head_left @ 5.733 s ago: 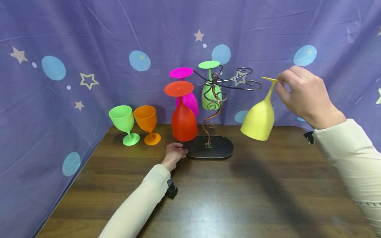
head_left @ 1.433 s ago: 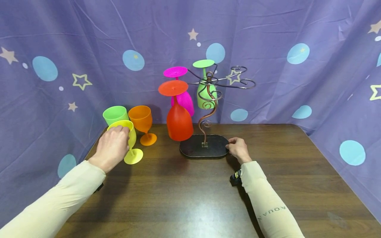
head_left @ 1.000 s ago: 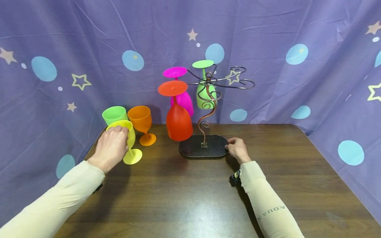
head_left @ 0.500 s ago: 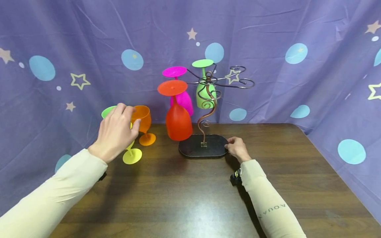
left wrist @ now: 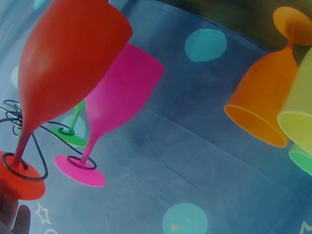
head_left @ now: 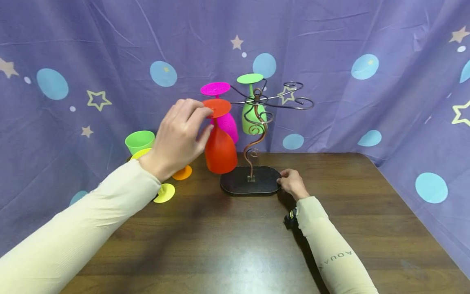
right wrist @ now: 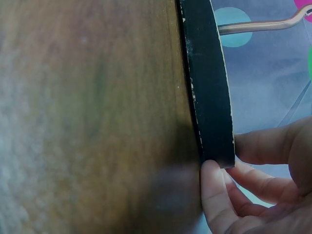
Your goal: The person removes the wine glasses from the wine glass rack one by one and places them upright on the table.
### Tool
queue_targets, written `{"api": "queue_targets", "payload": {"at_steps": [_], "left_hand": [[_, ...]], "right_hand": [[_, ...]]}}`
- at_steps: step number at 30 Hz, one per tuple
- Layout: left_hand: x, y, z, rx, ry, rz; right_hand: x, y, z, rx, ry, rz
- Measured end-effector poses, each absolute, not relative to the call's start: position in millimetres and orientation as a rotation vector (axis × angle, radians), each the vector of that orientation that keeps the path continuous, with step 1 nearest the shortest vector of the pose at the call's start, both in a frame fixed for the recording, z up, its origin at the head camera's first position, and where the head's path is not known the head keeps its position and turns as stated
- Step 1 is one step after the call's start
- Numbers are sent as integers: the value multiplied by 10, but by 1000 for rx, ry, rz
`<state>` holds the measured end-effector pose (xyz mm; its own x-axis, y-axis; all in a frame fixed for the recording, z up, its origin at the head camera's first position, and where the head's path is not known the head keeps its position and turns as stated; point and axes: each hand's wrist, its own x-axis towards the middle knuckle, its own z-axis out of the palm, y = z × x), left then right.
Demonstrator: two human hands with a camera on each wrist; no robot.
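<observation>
Head view: nearest to us lie two pale sleeves (head_left: 88, 218) over the brown wooden table (head_left: 367, 228), the right one lettered, with a small black device (head_left: 291, 219) at its cuff. Farther in, we see the right hand (head_left: 293, 183) pinching the right end of the black base (head_left: 242, 185) of a wire stand (head_left: 264, 130); the right wrist view shows us the thumb on one side of the edge and fingers on the other. The left hand (head_left: 178, 136) is raised beside the red glass (head_left: 221, 153), thumb and forefinger spread apart, the forefinger's tip in front of the foot; from here we cannot tell whether it touches. That glass hangs upside down at the left of the stand, and in the left wrist view we find a wire loop (left wrist: 47, 168) round its stem. Beyond the left sleeve, a yellow glass (head_left: 164, 193) stands upright on the table, partly hidden; behind it we make out an orange glass (left wrist: 265, 92) and a light green glass (head_left: 139, 141), both mouth up. Further back, a pink glass (head_left: 228, 125) and a second green glass (head_left: 251, 117) hang upside down from the stand. Behind everything we see a purple curtain (head_left: 330, 36) with stars and blue ovals
</observation>
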<state>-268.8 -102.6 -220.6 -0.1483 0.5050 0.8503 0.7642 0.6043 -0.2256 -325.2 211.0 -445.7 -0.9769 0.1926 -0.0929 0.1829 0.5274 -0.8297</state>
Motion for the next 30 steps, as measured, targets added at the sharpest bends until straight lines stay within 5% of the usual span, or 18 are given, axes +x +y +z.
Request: {"api": "queue_targets", "payload": {"at_steps": [30], "left_hand": [[-2882,-851,-1929,-938,-1810,-326]], "right_hand": [[-3251,2119,-4462,-339,-2724,1514]]}}
